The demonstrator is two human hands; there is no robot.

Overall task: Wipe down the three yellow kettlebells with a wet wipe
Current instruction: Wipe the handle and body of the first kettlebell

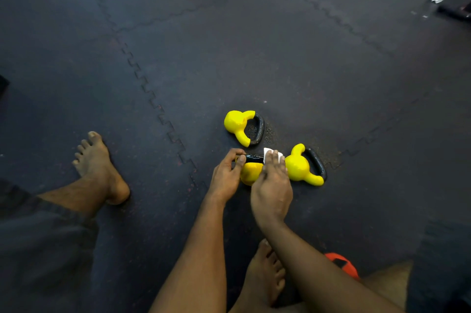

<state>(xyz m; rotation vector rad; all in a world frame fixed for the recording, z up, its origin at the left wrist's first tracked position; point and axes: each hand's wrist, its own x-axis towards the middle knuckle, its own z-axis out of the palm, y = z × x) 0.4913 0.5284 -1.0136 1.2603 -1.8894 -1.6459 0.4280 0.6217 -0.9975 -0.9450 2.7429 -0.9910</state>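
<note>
The near kettlebell (251, 172) stands on the floor (280, 57) between the two hands: the left hand (226, 177) grips the left end of its black handle with curled fingers, while the right hand (272, 185) presses a white wipe (267, 153) onto the handle's right end with nearly straight fingers. The far kettlebell (235, 122) lies on its side just beyond the hands. The right kettlebell (299, 167) lies on its side just beside the right hand.

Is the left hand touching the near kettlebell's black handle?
Touching: in the head view the left hand pinches the black handle between fingers and thumb.
</note>
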